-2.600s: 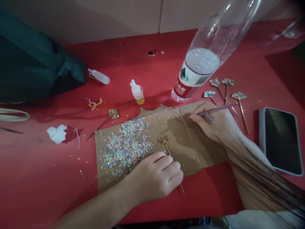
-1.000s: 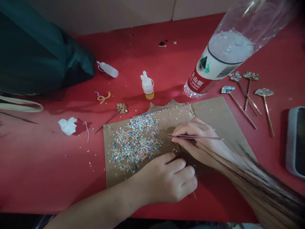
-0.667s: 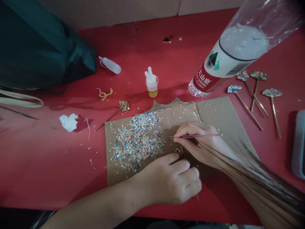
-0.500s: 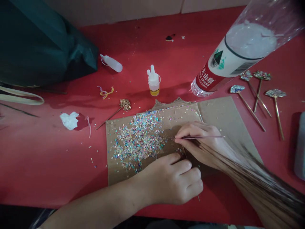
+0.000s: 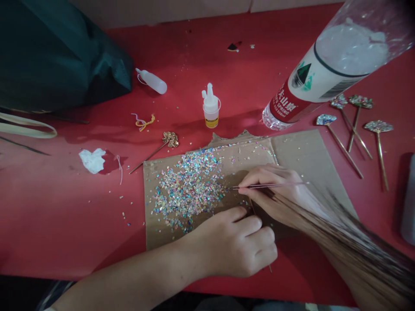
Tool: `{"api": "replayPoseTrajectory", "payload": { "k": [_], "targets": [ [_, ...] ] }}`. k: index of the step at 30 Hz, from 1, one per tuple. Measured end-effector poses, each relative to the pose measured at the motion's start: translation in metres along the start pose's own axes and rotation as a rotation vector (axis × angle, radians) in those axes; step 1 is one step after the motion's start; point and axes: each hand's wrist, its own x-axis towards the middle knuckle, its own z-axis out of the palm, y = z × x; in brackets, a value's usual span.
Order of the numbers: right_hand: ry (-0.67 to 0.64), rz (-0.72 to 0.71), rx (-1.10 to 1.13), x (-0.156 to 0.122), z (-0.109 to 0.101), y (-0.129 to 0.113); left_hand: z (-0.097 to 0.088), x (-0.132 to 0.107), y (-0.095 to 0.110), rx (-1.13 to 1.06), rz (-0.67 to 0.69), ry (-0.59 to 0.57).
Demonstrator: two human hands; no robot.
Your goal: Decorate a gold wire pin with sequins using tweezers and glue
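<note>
My right hand [image 5: 269, 183] pinches a pair of thin tweezers [image 5: 275, 185], their tips pointing left at the edge of a pile of shiny shell chips [image 5: 191, 190]. The chips lie scattered over a flat piece of cardboard [image 5: 292, 151]. Close below, my left hand [image 5: 243, 242] is closed around a thin metal hairpin [image 5: 270, 268]. Its stick shows above and below the fingers, while its head is mostly hidden between the two hands. Long strands of hair hang across my right forearm.
A water bottle [image 5: 292, 103] and a small glue bottle [image 5: 211, 112] stand behind the cardboard. Several chip-covered hairpins [image 5: 343, 151] lie at right. Leftward are a gold flower hairpin [image 5: 170, 139], a squeeze bottle [image 5: 154, 82], crumpled tissue [image 5: 92, 160] and a dark bag [image 5: 65, 56].
The camera view has shifted slightly. Both hands keep nearly the same place and grip, and the tweezer tips stay beside the chip pile.
</note>
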Motion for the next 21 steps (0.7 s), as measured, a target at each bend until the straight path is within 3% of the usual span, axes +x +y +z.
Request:
{"api": "replayPoseTrajectory", "payload": {
  "k": [11,21],
  "targets": [
    [0.005,-0.029,-0.025,0.0005,-0.0007,-0.0013,0.0,-0.0011,0.0006,-0.019,-0.002,0.0],
    [0.02,0.028,-0.038,0.0014,-0.0014,-0.0034,0.0009,-0.0008,0.0013,-0.02,-0.006,0.008]
  ]
}}
